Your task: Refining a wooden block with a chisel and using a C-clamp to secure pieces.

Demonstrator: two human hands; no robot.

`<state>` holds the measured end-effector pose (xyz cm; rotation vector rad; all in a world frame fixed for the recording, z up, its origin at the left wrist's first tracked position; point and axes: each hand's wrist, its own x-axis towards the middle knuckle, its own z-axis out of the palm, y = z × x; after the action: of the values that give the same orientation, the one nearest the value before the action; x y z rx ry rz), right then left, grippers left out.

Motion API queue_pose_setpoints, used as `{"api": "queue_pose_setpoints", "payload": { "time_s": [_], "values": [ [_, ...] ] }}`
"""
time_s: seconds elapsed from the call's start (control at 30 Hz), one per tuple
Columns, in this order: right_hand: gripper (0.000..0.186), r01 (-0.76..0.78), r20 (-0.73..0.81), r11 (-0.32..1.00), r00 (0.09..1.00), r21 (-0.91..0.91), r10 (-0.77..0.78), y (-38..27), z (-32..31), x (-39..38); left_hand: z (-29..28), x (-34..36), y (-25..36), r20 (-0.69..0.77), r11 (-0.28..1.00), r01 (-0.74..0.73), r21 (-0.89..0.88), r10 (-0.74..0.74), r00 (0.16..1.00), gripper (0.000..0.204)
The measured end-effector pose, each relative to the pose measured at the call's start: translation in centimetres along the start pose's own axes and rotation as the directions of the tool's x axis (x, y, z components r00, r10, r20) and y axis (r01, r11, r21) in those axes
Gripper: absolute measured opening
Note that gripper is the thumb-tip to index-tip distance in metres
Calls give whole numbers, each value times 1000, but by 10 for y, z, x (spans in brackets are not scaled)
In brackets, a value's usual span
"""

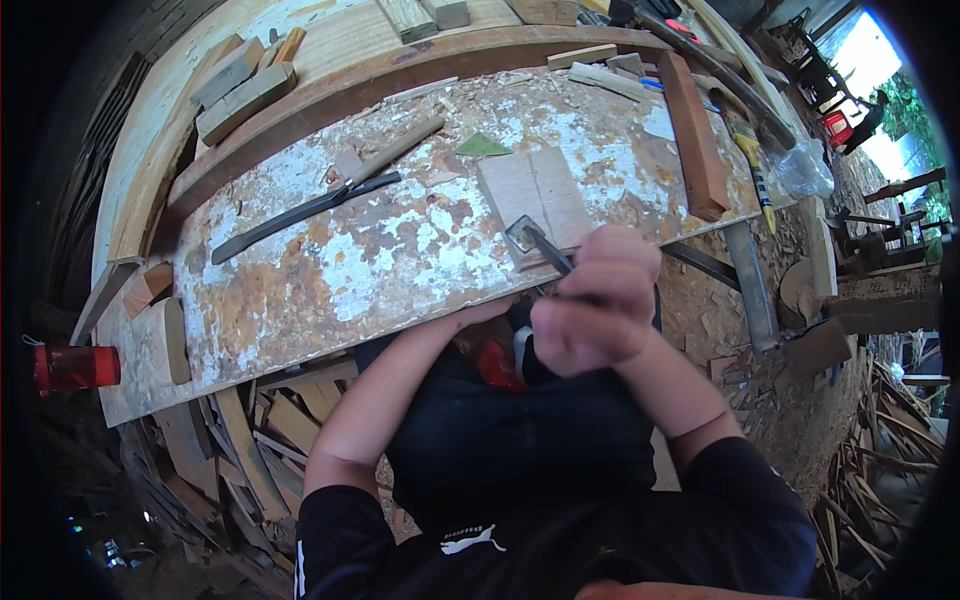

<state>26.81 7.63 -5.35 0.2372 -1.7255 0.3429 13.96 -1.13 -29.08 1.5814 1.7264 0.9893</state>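
Observation:
My right hand (605, 300) is closed around a tool with a dark shaft (552, 252). The shaft slants down to a small squarish end, which rests on a pale wooden board (535, 190) at the near edge of the bench; the hand hides the rest of the tool. At that edge, close to the board, my left hand (490, 308) reaches in from the left. Its fingers are mostly hidden by the bench edge, so I cannot see what they do. A green triangular scrap (481, 146) lies just beyond the board.
The worn, paint-flecked bench (400, 255) carries a long dark blade (300, 220) beside a wooden handle (395, 150). A curved beam (360, 83) borders its far side. A reddish wood block (690, 140) and a yellow-handled brush (752, 165) lie right; a red container (78, 368) stands left.

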Motion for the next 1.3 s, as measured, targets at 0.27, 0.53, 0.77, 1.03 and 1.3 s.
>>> {"api": "queue_pose_setpoints", "payload": {
  "time_s": [0.27,0.53,0.77,1.03,1.3],
  "values": [
    [12,-5,383,883,902,468,-198,14,-7,9,25,-16,-5,-95,993,94,-70,-100,990,45],
    [17,-81,385,907,918,414,-94,8,-8,9,44,-23,-2,-113,982,162,-94,-172,979,44],
    [14,-75,347,917,935,391,-72,5,-5,3,60,-28,3,-117,973,203,-111,-216,969,44],
    [17,-73,321,967,947,244,-10,-9,7,5,69,-31,7,-148,963,231,-136,-250,957,44],
    [18,-57,312,996,949,64,34,-23,20,2,82,-29,14,-203,954,244,-175,-278,939,44]
  ]
}}
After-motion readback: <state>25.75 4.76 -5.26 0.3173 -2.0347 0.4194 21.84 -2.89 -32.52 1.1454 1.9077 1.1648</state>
